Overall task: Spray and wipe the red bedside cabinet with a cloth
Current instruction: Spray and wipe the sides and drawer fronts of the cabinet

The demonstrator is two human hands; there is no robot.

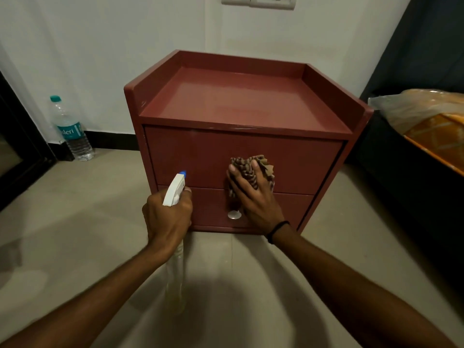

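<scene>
The red bedside cabinet [238,104] stands on the floor against the wall, with two drawers facing me. My right hand [253,197] presses a bunched brown striped cloth [251,167] against the front of the upper drawer, just above the seam to the lower drawer. A round silver knob [234,214] shows on the lower drawer, left of that hand. My left hand [168,217] grips a spray bottle [175,189] with a white trigger head and blue nozzle aimed at the drawer front. The clear body of the bottle hangs below the hand.
A plastic water bottle [71,131] with a teal cap stands on the floor by the wall at left. A dark door frame [15,156] is at far left. A bed with an orange bundle in plastic [431,121] lies at right. Wall sockets [258,1] sit above.
</scene>
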